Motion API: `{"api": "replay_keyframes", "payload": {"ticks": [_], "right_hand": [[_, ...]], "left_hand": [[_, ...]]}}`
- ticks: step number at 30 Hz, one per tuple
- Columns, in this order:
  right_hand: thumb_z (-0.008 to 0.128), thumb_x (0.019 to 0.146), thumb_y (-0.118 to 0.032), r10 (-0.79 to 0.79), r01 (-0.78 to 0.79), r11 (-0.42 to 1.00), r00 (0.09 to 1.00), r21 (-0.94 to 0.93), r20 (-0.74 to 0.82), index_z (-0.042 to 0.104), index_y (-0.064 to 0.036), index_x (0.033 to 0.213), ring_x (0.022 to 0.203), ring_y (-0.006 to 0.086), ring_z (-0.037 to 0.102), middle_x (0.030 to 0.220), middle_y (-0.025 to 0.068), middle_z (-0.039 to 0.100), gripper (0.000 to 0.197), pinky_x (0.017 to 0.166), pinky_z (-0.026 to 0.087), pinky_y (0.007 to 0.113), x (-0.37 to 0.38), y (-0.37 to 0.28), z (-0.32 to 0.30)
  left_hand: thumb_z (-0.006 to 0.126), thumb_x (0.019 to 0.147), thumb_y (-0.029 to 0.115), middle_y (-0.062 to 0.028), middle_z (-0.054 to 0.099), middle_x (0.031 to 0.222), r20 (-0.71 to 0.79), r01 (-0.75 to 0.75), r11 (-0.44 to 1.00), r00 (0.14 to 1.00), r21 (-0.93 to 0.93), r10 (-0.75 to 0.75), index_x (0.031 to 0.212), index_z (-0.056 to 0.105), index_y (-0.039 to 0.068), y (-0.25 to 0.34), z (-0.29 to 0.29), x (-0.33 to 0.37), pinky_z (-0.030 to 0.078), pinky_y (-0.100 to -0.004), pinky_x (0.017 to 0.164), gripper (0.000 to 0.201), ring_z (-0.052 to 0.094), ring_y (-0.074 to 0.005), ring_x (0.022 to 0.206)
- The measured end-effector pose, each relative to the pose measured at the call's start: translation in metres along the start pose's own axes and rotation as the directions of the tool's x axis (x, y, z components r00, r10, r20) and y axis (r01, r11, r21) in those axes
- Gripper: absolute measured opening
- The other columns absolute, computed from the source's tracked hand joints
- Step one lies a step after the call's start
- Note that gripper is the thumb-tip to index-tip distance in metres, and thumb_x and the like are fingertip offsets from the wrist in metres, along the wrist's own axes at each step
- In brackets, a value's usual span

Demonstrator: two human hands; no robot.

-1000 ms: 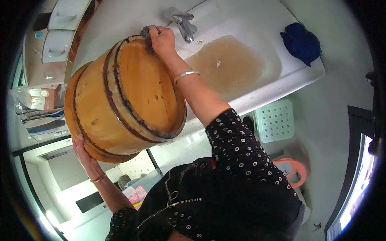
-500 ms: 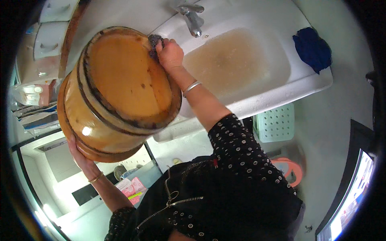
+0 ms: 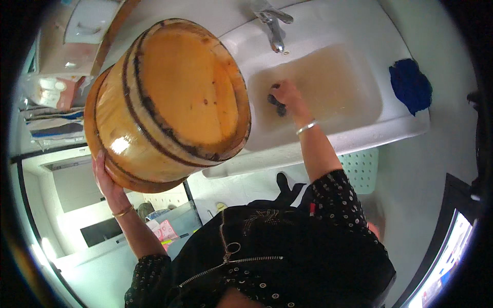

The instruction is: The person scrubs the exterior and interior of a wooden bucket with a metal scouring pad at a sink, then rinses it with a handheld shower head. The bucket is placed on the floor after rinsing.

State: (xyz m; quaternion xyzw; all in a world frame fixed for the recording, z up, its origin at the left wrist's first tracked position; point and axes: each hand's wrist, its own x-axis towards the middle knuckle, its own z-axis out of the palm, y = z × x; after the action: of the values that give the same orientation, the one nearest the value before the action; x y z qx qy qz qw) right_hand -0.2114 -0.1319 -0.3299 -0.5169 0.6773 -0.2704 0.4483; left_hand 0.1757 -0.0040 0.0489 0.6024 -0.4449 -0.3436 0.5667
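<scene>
I see left hand (image 3: 107,180) gripping wooden bucket (image 3: 187,92) — right hand (image 3: 287,94) outstretched, curled round dark scrubber (image 3: 281,110) — white sink (image 3: 377,134), murky water (image 3: 334,84), pale wall (image 3: 446,66).

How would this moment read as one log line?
Left hand: holding wooden bucket | Right hand: gripping dark scrubber at murky water | Blue cloth: on sink edge

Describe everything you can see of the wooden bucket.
The wooden bucket looks made of glossy yellow-brown wood, with dark bands around its side and one flared end. It is tilted, its recessed round bottom turned toward the viewer, showing dark spots and a partly blackened rim. It is left of the sink; the left grip holds its flared end. Its inside is hidden.
</scene>
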Motion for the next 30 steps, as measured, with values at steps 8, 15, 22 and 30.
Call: {"api": "replay_keyframes", "payload": {"ticks": [8,15,22,30], "right_hand": [[0.059,0.083,-0.026,-0.34,0.331,0.34,0.916,0.88,-0.213,0.06,0.0081,0.075,0.043,0.021,0.054,0.06,0.0119,0.058,0.035,0.042,0.045,0.036,-0.053,-0.24,-0.114],[0.065,0.082,-0.027,-0.568,0.759,0.617,0.611,0.206,-0.551,0.062,0.0015,0.084,0.075,0.0398,0.061,0.085,0.0232,0.06,0.029,0.072,0.05,0.048,-0.128,-0.297,-0.09],[0.073,0.078,-0.027,-0.676,0.838,0.528,0.512,0.136,-0.529,0.067,-0.0043,0.096,0.065,0.0309,0.062,0.082,0.0139,0.058,0.029,0.058,0.051,0.039,-0.171,-0.197,-0.049],[0.066,0.084,-0.037,-0.525,0.581,0.813,0.705,-0.036,-0.477,0.067,-0.0068,0.092,0.069,0.0356,0.063,0.081,0.017,0.062,0.031,0.062,0.053,0.043,-0.084,-0.092,-0.005]], "left_hand": [[0.059,0.092,0.013,-0.0099,0.06,0.12,-0.022,-0.008,1.0,1.0,0.022,0.009,0.133,0.048,0.002,0.007,0.026,-0.005,0.051,-0.0311,0.088,0.043,0.061,-0.0193,0.105],[0.059,0.092,0.014,-0.0106,0.059,0.122,-0.076,0.002,1.0,0.997,0.029,0.0,0.133,0.048,0.002,0.006,0.029,-0.007,0.051,-0.0322,0.089,0.044,0.06,-0.0199,0.107],[0.059,0.092,0.02,-0.0118,0.058,0.123,-0.041,0.044,0.995,0.998,-0.086,-0.047,0.131,0.048,0.001,-0.005,-0.006,-0.003,0.05,-0.0329,0.091,0.045,0.059,-0.0224,0.109],[0.06,0.092,0.021,-0.0129,0.058,0.124,-0.029,-0.004,1.0,1.0,-0.003,0.004,0.134,0.045,0.001,-0.009,-0.018,-0.005,0.05,-0.035,0.093,0.049,0.059,-0.0235,0.11]]}}
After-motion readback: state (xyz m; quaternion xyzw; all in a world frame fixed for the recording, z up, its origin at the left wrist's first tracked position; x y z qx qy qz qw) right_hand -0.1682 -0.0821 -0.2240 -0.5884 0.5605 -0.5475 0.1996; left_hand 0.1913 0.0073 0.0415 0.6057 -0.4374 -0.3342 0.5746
